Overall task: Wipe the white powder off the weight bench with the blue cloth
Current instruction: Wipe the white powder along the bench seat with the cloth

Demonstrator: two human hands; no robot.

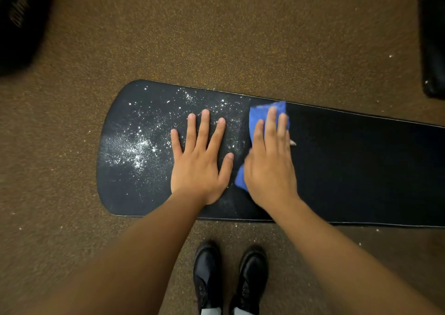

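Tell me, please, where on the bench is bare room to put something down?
The weight bench is bare to the right of the right hand and blue cloth. Left of the left hand, white powder covers the rounded end. The middle is crowded by both hands.

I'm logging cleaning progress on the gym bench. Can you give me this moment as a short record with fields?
surface: long black padded weight bench, rounded end at the left of the picture
powder: scattered white powder on the rounded end; the part right of the cloth looks dark and clean
cloth: crumpled blue cloth on the bench
left hand: flat on the bench, fingers spread, on the powdered part
right hand: pressing flat on the cloth
floor: brown speckled carpet, a few white specks
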